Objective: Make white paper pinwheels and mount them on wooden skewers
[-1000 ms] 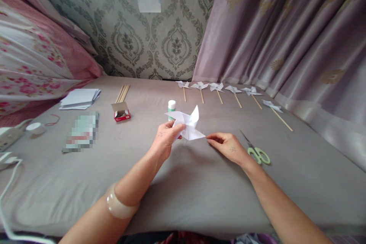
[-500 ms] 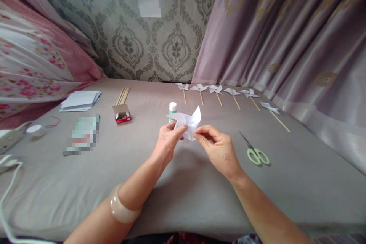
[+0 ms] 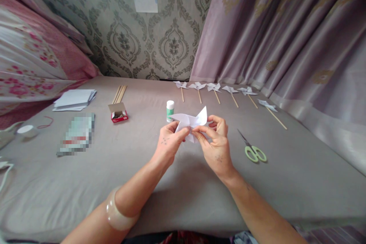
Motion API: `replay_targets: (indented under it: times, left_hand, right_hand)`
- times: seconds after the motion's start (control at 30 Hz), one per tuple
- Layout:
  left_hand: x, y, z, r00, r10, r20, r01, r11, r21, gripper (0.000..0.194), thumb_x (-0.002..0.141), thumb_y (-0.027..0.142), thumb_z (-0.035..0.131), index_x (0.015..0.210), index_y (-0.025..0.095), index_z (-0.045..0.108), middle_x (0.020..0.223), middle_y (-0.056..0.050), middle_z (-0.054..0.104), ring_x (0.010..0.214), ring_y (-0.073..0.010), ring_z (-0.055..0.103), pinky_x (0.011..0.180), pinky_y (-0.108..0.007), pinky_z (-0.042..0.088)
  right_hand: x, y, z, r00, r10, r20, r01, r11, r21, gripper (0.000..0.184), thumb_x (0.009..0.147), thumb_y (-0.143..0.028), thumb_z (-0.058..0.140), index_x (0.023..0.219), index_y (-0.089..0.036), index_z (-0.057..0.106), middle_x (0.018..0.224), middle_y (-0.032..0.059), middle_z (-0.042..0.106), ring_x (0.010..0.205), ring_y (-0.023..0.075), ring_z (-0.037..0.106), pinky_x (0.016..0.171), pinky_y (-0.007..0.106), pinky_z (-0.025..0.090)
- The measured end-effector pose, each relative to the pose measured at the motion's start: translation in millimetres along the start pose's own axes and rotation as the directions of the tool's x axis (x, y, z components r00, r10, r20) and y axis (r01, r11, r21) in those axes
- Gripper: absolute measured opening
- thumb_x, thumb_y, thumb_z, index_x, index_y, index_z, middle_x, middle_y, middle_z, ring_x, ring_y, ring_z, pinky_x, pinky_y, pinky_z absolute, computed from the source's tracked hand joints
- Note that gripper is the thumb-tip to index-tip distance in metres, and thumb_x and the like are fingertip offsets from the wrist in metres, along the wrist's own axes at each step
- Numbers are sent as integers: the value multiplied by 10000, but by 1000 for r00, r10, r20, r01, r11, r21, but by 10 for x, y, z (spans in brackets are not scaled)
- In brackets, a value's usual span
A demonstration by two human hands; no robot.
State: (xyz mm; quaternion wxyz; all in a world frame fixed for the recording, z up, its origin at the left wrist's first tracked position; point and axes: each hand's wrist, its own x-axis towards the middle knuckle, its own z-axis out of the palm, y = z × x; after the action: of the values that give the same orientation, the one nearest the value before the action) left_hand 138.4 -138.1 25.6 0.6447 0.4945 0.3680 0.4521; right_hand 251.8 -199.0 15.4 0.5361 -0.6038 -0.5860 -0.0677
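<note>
A folded white paper pinwheel (image 3: 197, 120) is held up over the bed-like surface, with pointed blades at its left and upper right. My left hand (image 3: 169, 140) grips it from the left, thumb on the front near the middle. My right hand (image 3: 215, 139) is closed in a pinch, thumb and index fingertips touching the paper close to the pinwheel's centre. Whatever small thing sits between those fingertips is hidden. Just behind the left blade stands a glue stick (image 3: 170, 111) with a white cap.
Scissors (image 3: 252, 148) with green handles lie at right. Several finished pinwheels (image 3: 214, 87) on sticks line the back. Leftward are a red box (image 3: 119, 117) of small metal pieces, wooden sticks (image 3: 119, 94), stacked paper (image 3: 74, 100), a blurred packet (image 3: 76, 134) and a white round object (image 3: 28, 131).
My right hand has moved left from the pinwheel's right edge to its centre, its other fingers lifting behind the blade. A tiny dark thing seen at its fingertips is now hidden. The view shifted slightly.
</note>
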Motion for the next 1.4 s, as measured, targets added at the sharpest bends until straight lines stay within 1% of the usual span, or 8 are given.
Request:
replay_targets:
  times: [0.1,0.4,0.6,0.77,1.0,1.2,1.3,1.4]
  left_hand:
    - [-5,4,5,1000,-3,19,3,1000,-16,160,600,290,670,646,142,630,580,20,560,517,-82,421,513,-223,326]
    - [-10,10,13,999,10,50,-9,1000,-28,162,603,293,677,670,148,645,599,17,572,526,-86,433,525,-227,329]
    - [-26,31,25,999,14,49,-11,999,-52,153,606,266,679,703,148,677,606,19,589,523,-80,442,522,-219,335]
    - [-31,42,22,998,17,60,-13,998,-65,147,601,241,680,709,142,689,616,12,607,524,-78,452,517,-212,337]
    - [-35,52,21,997,31,76,-26,998,-64,162,592,271,712,706,157,692,620,16,630,521,-84,473,514,-215,352]
    - [-24,52,19,993,74,89,-70,996,-49,168,584,270,718,705,160,681,589,30,610,507,-78,456,501,-208,347]
    - [-14,34,14,990,98,102,-94,994,-48,186,583,272,723,723,158,679,629,22,630,538,-86,481,518,-207,362]
    - [-9,12,11,988,92,121,-86,995,-57,213,590,272,726,762,153,681,697,7,658,588,-99,519,548,-213,388]
  right_hand:
    - [-5,12,6,1000,17,9,-17,1000,13,127,852,-308,605,809,-262,716,1082,54,460,988,195,453,893,366,451]
    - [4,38,-10,999,38,20,-38,998,47,144,860,-320,590,821,-262,716,1076,62,473,990,203,459,899,389,453]
    - [13,34,-20,999,37,26,-39,998,50,129,861,-303,592,811,-250,700,1085,60,472,988,191,470,883,354,468]
    - [20,32,-30,998,47,42,-49,997,67,126,859,-293,595,801,-243,696,1089,57,475,988,187,481,886,352,464]
    - [39,43,-51,995,72,64,-78,992,96,113,849,-285,607,801,-238,699,1077,57,482,987,187,489,904,365,449]
    - [56,63,-67,985,132,114,-149,975,162,115,833,-301,622,804,-226,705,1073,55,501,1018,190,506,926,370,445]
    - [61,64,-76,975,174,139,-198,962,187,125,819,-311,634,795,-216,711,1066,56,513,1023,190,520,936,362,443]
    - [62,67,-81,969,200,147,-227,953,200,127,805,-315,647,782,-210,716,1067,60,518,1006,187,538,941,354,442]
